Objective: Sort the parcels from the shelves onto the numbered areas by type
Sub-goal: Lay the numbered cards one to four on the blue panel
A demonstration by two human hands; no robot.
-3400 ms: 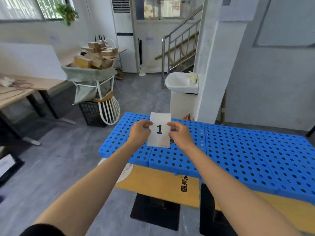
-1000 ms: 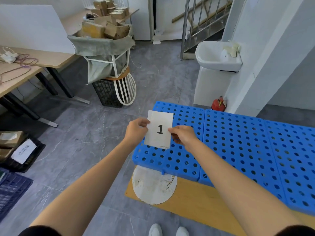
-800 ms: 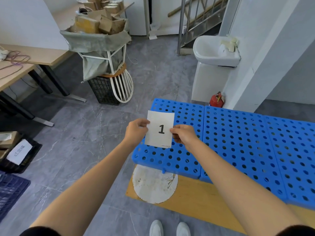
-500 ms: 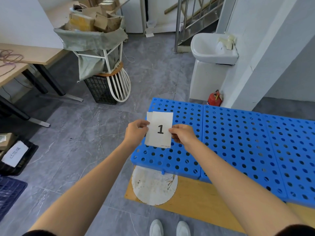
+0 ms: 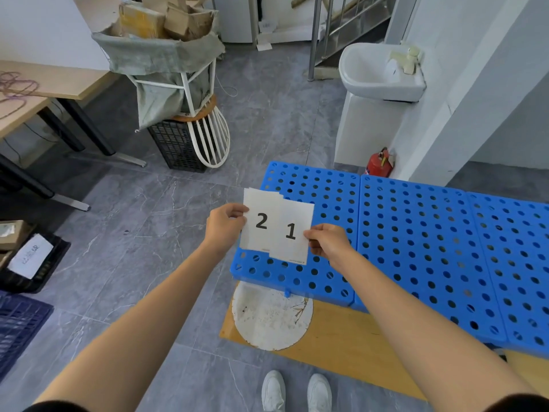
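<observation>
The person is wearing a dark, near-black top, and it is showing only as two curved sleeve edges: the left sleeve [image 5: 53,407] in the lower left corner of the frame and the right sleeve [image 5: 517,404] in the lower right corner. Beyond those edges both forearms are showing bare as far as the left hand [image 5: 224,227] and the right hand [image 5: 326,242]. At bottom centre the person is wearing white shoes with rounded toes, the left shoe [image 5: 273,392] just beside the right shoe [image 5: 319,392].
</observation>
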